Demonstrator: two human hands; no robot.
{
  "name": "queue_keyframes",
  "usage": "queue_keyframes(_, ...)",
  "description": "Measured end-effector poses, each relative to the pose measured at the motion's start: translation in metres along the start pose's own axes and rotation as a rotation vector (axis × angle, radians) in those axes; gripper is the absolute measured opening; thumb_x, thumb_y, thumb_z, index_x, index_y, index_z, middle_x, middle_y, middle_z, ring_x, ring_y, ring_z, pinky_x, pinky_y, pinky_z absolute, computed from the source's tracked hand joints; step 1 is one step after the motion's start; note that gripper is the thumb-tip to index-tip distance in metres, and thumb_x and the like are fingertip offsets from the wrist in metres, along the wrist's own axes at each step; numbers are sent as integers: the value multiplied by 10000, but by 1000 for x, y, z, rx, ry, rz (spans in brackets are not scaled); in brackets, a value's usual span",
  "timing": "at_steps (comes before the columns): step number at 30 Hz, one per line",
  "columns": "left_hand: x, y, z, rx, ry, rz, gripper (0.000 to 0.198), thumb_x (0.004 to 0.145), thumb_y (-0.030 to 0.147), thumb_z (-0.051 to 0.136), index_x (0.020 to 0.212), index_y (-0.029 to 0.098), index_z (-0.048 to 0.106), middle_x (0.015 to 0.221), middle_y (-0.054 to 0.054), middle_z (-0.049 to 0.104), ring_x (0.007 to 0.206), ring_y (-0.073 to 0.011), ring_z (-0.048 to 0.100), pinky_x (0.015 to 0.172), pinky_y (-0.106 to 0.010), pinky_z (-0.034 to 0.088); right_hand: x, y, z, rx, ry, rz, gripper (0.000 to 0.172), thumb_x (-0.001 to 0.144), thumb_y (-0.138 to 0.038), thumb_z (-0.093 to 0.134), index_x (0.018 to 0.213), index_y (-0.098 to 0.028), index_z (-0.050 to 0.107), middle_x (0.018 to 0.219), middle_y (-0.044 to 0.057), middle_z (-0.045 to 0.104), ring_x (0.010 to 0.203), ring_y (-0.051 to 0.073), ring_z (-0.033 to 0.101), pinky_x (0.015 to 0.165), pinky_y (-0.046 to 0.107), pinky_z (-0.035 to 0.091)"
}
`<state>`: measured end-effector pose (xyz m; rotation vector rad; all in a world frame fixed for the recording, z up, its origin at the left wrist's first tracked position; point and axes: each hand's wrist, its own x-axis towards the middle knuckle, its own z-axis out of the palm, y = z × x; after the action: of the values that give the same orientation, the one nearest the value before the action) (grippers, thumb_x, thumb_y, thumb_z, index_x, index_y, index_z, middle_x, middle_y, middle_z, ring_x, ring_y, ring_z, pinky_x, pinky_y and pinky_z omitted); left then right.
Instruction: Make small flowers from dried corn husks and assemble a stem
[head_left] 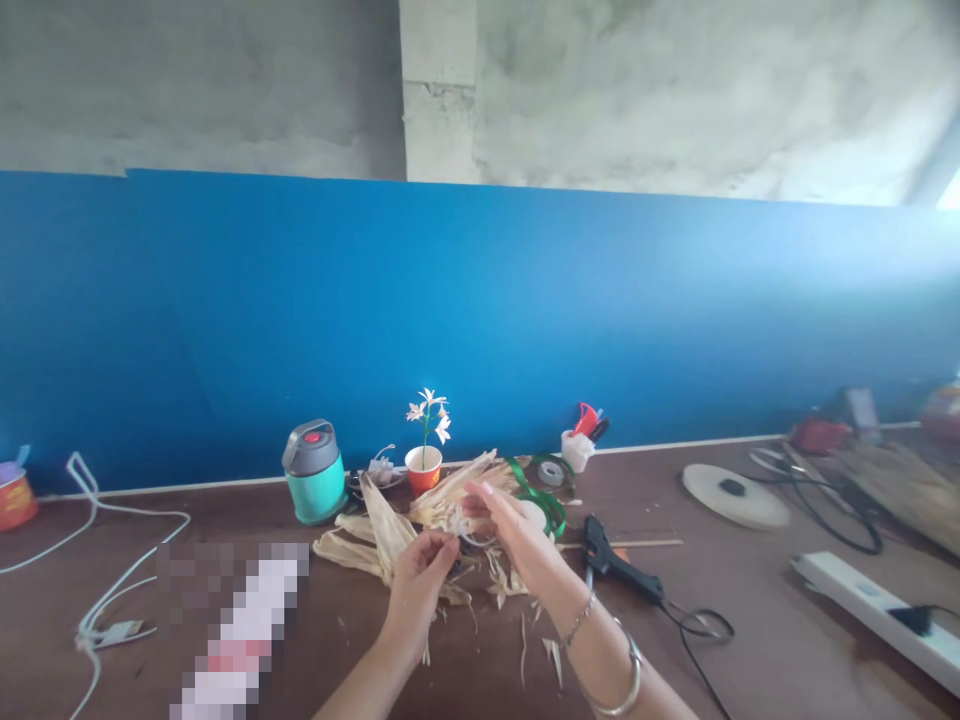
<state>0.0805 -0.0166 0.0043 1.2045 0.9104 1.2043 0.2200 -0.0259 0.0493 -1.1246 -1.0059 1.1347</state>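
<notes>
My left hand is curled shut, pinching something small and dark that I cannot make out, just above a heap of dried corn husks on the brown table. My right hand, with bracelets on the wrist, has its fingers bent around a thin pale ring or loop of wire. The two hands are close together over the husk pile, with torn husk scraps lying under them.
A teal jug, an orange cup holding a handmade white flower, green ribbon, tape rolls, a black glue gun with cord, a white disc, a power strip, white cables and a blue back panel surround the hands.
</notes>
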Motion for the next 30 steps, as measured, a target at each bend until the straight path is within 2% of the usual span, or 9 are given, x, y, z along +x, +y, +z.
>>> queue_keyframes(3, -1, -3, 0, 63, -3, 7, 358, 658, 517, 682, 652, 164, 625, 613, 7, 596, 628, -146, 530, 606, -237, 404, -2, -6, -20, -249, 74, -117, 424, 785, -490, 551, 991, -142, 683, 943, 98, 686, 866, 225, 612, 723, 301, 461)
queue_keyframes(7, -2, -4, 1, 119, -16, 11, 351, 652, 519, 678, 672, 171, 637, 627, 0, 614, 652, -164, 556, 631, -245, 428, -14, -10, -85, -869, 258, -204, 262, 750, -208, 513, 956, -163, 668, 914, 76, 683, 838, 211, 606, 767, 303, 435)
queue_keyframes(9, -2, -3, 1, 128, -29, 4, 352, 639, 520, 685, 685, 174, 644, 638, -7, 630, 673, -177, 573, 640, -247, 436, -27, -5, -118, -1241, 359, -79, 328, 693, -108, 490, 971, -167, 653, 999, 103, 656, 969, 241, 573, 819, 318, 402)
queue_keyframes(11, -2, -3, 2, 136, -37, -6, 360, 631, 528, 686, 690, 175, 652, 640, -12, 642, 668, -178, 577, 624, -241, 433, -39, 3, -139, -1474, 345, 118, 370, 698, -116, 503, 1048, -153, 614, 1063, 149, 624, 1030, 287, 552, 811, 355, 389)
queue_keyframes(16, -4, -3, 4, 148, -34, -41, 400, 591, 567, 690, 653, 173, 663, 600, -16, 648, 607, -174, 574, 553, -233, 418, -52, 20, -142, -1721, 335, 290, 476, 673, -51, 517, 1147, -100, 516, 1084, 209, 583, 1043, 331, 551, 785, 387, 360)
queue_keyframes(23, -9, 4, 7, 113, -10, -64, 337, 622, 506, 693, 647, 171, 668, 610, -17, 650, 649, -178, 583, 610, -242, 429, -41, 13, -140, -1611, 503, 75, 281, 733, -132, 514, 1013, -141, 545, 969, 143, 605, 923, 278, 581, 729, 327, 359)
queue_keyframes(26, -7, 4, 6, 91, 6, -72, 357, 605, 522, 701, 642, 169, 669, 608, -15, 646, 648, -179, 587, 617, -251, 436, -33, 9, -127, -1229, 541, -147, 173, 753, -217, 513, 907, -166, 572, 839, 81, 624, 774, 225, 578, 657, 287, 372)
queue_keyframes(28, -4, 3, 5, 73, 18, -68, 373, 601, 535, 700, 629, 165, 662, 596, -12, 635, 634, -173, 582, 609, -251, 434, -27, 10, -106, -877, 443, -273, 196, 744, -340, 555, 839, -172, 586, 715, 35, 612, 651, 193, 544, 585, 268, 373)
queue_keyframes(30, -2, 0, 3, 72, 26, -49, 370, 611, 530, 694, 621, 162, 655, 586, -8, 626, 617, -165, 570, 598, -249, 425, -23, 13, -79, -585, 367, -253, 247, 711, -410, 596, 783, -174, 596, 627, 8, 588, 573, 169, 509, 547, 266, 372)
